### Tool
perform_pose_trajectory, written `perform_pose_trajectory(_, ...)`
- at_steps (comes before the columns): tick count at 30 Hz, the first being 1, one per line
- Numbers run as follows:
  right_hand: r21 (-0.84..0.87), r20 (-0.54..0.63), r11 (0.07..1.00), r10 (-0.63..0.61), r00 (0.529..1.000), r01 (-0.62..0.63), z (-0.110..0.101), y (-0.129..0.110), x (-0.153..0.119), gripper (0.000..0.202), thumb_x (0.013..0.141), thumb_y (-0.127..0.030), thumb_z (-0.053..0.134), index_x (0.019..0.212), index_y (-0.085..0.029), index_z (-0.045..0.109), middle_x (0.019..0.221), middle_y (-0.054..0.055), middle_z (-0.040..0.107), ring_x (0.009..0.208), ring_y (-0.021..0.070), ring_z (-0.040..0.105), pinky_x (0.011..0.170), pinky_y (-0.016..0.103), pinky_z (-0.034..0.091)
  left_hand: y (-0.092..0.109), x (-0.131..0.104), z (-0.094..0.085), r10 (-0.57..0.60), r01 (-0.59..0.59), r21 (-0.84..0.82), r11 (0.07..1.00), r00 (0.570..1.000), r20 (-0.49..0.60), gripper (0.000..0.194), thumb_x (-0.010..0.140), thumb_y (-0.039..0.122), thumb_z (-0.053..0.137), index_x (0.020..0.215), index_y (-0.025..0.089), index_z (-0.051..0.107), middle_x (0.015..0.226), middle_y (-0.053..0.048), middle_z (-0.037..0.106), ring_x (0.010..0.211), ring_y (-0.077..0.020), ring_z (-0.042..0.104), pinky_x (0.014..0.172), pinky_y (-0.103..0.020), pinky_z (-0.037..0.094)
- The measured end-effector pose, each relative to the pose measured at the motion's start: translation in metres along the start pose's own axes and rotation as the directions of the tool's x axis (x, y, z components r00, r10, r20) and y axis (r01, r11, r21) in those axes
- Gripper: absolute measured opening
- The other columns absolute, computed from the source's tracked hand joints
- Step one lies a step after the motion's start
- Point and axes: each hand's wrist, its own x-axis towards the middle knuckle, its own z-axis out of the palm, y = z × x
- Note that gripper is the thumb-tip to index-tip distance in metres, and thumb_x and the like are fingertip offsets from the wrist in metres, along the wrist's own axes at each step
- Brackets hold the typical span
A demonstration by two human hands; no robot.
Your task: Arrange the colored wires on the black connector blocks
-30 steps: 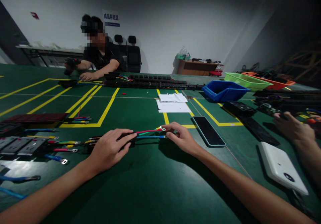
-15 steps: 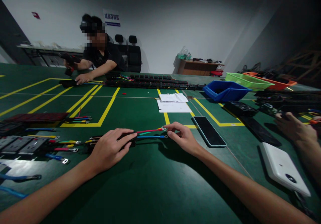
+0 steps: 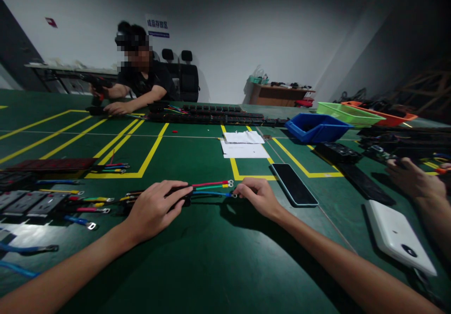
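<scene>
My left hand (image 3: 157,210) is wrapped over a dark socket strip, most of which it hides. From the strip's right end stick out a red wire (image 3: 209,184), a green wire (image 3: 207,188) and a blue wire (image 3: 211,193), all with ring terminals. My right hand (image 3: 257,195) pinches the terminal end of the blue wire between thumb and forefinger. The red and green wire ends lie free just beyond those fingertips.
Grey socket strips (image 3: 42,203) with wires lie at left. A phone (image 3: 294,185), white device (image 3: 400,236), papers (image 3: 244,145) and blue bin (image 3: 317,127) are at right. Another person (image 3: 141,74) holds a drill across the table; another person's hand (image 3: 417,180) is far right.
My right hand has moved slightly down, from beside the red wire's terminal to the blue wire's end. My left hand has stayed in place. Across the table, the person's drill has shifted.
</scene>
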Motion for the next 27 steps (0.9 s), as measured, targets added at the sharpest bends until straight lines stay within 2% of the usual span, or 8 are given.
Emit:
perform_pose_trajectory(7, 0.043, -0.113, 0.999, 0.009, 0.994, -0.004, -0.0012, 0.0015, 0.0004, 0.032, 0.093, -0.038, 0.056, 0.084, -0.018, 0.079, 0.076, 0.005, 0.071, 0.067, 0.0166, 0.061, 0.058, 0.027, 0.043, -0.0007, -0.0008, 0.0005, -0.006, 0.006, 0.005, 1.000, 1.000, 0.005, 0.041, 0.099, 0.024, 0.055, 0.139, 0.026, 0.061, 0.131, -0.010, 0.066, 0.109, -0.0255, 0.065, 0.086, -0.042, 0.055)
perform_pose_trajectory(14, 0.031, 0.001, 0.998, 0.049, 0.999, -0.049, 0.0008, 0.0041, 0.0031, 0.035, 0.093, -0.037, 0.055, 0.079, -0.017, 0.079, 0.068, 0.004, 0.070, 0.064, 0.0167, 0.062, 0.059, 0.027, 0.043, 0.0006, 0.0005, -0.0005, -0.004, 0.004, 0.001, 1.000, 1.000, -0.013, 0.040, 0.098, 0.023, 0.055, 0.138, 0.026, 0.062, 0.129, -0.010, 0.067, 0.108, -0.0248, 0.066, 0.086, -0.041, 0.056)
perform_pose_trajectory(21, -0.006, -0.137, 1.000, -0.001, 0.991, 0.000, 0.0000, 0.0036, 0.0009, 0.031, 0.095, -0.038, 0.055, 0.091, -0.018, 0.079, 0.082, 0.006, 0.072, 0.068, 0.0174, 0.062, 0.058, 0.028, 0.043, 0.0007, 0.0004, -0.0013, 0.007, -0.007, 0.010, 1.000, 1.000, -0.009, 0.039, 0.099, 0.024, 0.054, 0.138, 0.025, 0.062, 0.129, -0.010, 0.067, 0.109, -0.0252, 0.066, 0.085, -0.041, 0.056)
perform_pose_trajectory(27, -0.096, -0.001, 0.995, -0.022, 1.000, 0.022, -0.0004, 0.0008, 0.0036, 0.031, 0.096, -0.035, 0.054, 0.100, -0.019, 0.080, 0.086, 0.006, 0.074, 0.076, 0.0186, 0.064, 0.065, 0.030, 0.043, 0.0005, 0.0006, -0.0008, 0.011, -0.011, 0.010, 1.000, 1.000, -0.005, 0.040, 0.099, 0.023, 0.054, 0.139, 0.024, 0.060, 0.130, -0.010, 0.066, 0.108, -0.0253, 0.065, 0.085, -0.042, 0.055)
